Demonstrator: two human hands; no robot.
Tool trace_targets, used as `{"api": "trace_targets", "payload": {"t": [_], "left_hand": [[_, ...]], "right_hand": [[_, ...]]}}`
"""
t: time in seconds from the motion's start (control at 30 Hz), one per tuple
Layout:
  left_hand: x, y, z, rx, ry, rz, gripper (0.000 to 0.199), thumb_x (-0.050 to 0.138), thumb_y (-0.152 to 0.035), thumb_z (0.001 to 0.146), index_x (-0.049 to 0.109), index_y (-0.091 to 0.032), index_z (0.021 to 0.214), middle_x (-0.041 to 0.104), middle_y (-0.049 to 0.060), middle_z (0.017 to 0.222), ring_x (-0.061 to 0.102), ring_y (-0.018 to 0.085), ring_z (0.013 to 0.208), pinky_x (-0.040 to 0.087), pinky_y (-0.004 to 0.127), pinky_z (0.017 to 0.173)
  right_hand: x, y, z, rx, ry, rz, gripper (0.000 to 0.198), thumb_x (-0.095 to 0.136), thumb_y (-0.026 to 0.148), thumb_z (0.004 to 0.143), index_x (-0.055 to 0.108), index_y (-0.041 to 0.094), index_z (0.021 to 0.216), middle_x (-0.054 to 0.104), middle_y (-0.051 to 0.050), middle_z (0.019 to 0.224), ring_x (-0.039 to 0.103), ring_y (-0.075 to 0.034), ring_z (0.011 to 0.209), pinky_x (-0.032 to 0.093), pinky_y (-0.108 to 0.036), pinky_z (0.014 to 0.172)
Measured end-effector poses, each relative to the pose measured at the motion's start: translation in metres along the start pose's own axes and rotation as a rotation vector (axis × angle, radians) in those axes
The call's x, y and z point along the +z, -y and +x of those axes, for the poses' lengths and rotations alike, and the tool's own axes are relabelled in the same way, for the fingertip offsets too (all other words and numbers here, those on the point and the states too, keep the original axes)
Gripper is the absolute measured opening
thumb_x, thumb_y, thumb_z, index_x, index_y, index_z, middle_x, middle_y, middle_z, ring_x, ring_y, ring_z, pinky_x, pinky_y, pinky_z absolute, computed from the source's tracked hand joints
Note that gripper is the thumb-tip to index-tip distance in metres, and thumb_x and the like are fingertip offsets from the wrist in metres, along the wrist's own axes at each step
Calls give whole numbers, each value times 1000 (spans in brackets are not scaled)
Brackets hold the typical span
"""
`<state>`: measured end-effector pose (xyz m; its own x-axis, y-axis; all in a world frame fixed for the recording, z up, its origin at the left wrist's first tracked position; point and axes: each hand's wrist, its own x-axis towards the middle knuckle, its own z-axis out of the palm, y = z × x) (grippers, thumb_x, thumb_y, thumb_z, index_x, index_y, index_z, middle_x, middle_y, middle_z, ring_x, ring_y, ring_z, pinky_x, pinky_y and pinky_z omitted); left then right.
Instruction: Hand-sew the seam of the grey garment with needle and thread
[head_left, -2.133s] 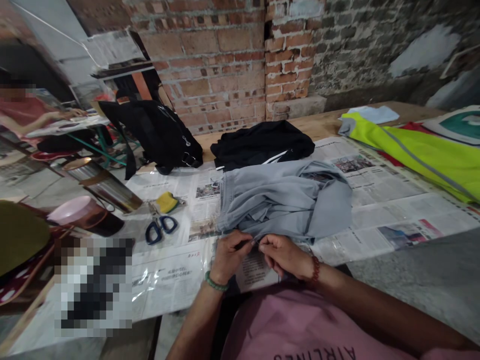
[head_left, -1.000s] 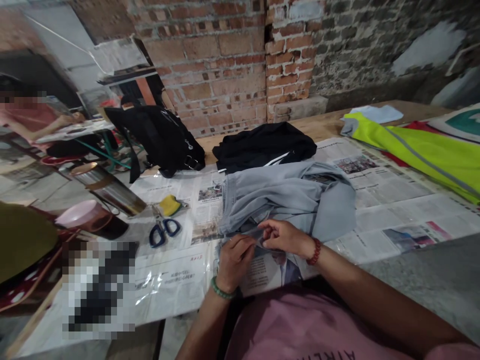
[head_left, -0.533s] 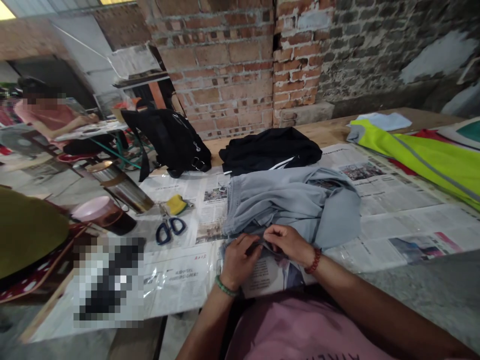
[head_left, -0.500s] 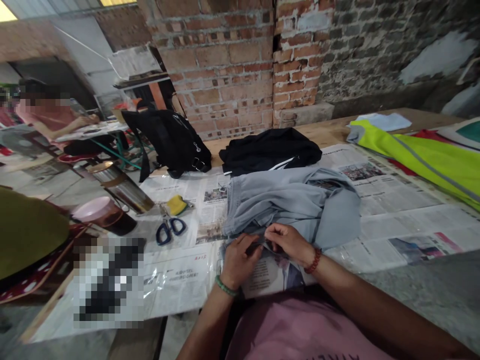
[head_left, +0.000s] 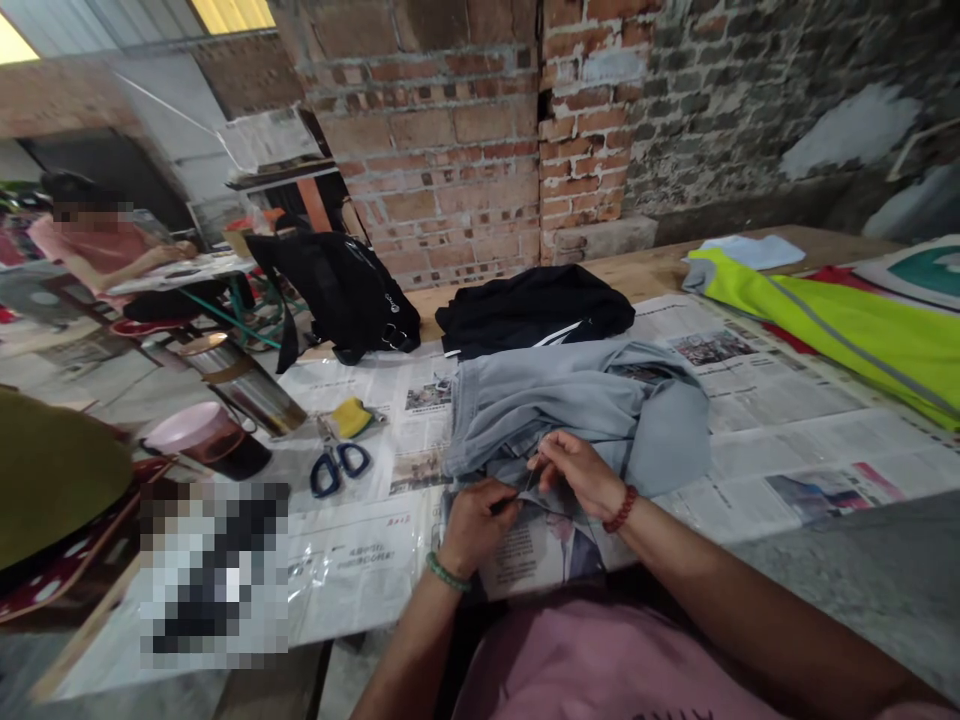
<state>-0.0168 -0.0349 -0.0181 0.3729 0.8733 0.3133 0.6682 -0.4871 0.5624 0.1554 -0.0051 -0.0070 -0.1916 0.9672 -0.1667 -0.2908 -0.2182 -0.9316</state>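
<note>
A grey garment (head_left: pixel 555 390) with a gathered, elastic-looking edge lies bunched on the newspaper-covered table in front of me. My left hand (head_left: pixel 480 525), wearing a green bead bracelet, is closed at its near edge and pinches a bit of the cloth. Just right of it and slightly higher, my right hand (head_left: pixel 577 472) has its thumb and forefinger pressed together. A thin thread (head_left: pixel 531 482) runs down from those fingertips toward the left hand. Whether a needle is on it is too small to tell.
Left of the garment lie blue-handled scissors (head_left: pixel 341 465) and a yellow item (head_left: pixel 351 416). A pink-lidded cup (head_left: pixel 214 440) and a steel flask (head_left: pixel 244 385) stand farther left. Behind are a black bag (head_left: pixel 345 300) and black clothing (head_left: pixel 536 310); a neon-yellow garment (head_left: pixel 832 325) lies right.
My right hand has lifted slightly up and away from my left hand, and a thin thread now shows between them. The left fingers have curled tighter. The view has shifted slightly.
</note>
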Motion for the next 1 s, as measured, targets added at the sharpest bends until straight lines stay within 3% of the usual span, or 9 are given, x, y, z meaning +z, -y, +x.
{"api": "trace_targets", "payload": {"t": [0.23,0.37,0.6,0.7,0.83,1.0], "left_hand": [[0,2,1,26,-5,-22,9,58,-12,71,64,-18,72,61,0,64,58,11,62,43,20,58],[0,3,1,21,2,-13,9,58,-13,71,65,-18,71,61,0,64,58,13,63,43,21,58],[0,1,1,-4,16,16,8,58,-15,71,64,-18,69,61,0,62,58,13,61,43,22,57],[0,0,1,-13,12,28,7,58,-15,72,64,-18,70,61,0,63,58,13,62,43,21,56],[0,3,0,1,7,-6,12,58,-13,71,65,-20,78,64,1,71,61,13,68,46,22,63],[2,0,-1,157,5,138,19,51,-9,75,63,-21,84,65,2,78,60,13,73,46,24,67]], "right_hand": [[-8,39,29,75,132,109,5,45,22,84,45,18,81,62,1,61,61,-11,47,42,-18,38],[-12,58,46,53,98,174,7,41,14,85,46,18,81,62,1,62,64,-13,56,50,-23,48],[-20,76,63,-77,9,240,11,41,11,85,45,17,76,61,1,61,64,-13,56,51,-24,51],[-18,69,61,-137,-30,258,7,45,15,83,45,18,76,61,2,61,63,-12,54,51,-24,52],[-15,34,50,-120,-33,173,10,52,26,77,47,18,78,61,2,63,61,-11,49,48,-21,46],[-41,-2,44,-157,-232,-83,19,53,34,72,50,16,78,57,4,58,52,-7,37,38,-16,36]]}}
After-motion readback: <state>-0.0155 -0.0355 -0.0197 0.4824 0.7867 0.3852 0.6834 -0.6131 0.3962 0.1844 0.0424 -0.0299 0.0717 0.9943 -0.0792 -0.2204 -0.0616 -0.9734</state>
